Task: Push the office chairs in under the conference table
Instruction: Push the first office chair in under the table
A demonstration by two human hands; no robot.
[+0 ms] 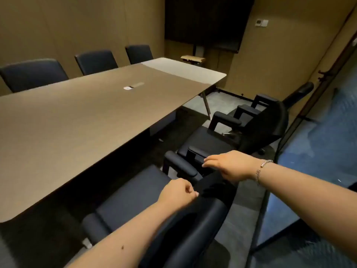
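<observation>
From the head camera, 3 chairs stand pulled out along the near side of the worktop (92, 117), none tucked under it yet. The nearest chair (135, 192) sits just beside the worktop edge, below both arms. The left hand (176, 193) is clenched in a loose fist over the top of its backrest, grasping nothing I can make out. The right hand (229, 164) lies flat and released on an armrest (197, 154) of the second chair (208, 140).

A crooked push could jam the armrests against the worktop edge, or knock the 2 nearest chairs together, since their armrests nearly touch. The third chair (270, 111) crowds the second. 3 more chairs (96, 61) sit tucked in at the worktop's far side.
</observation>
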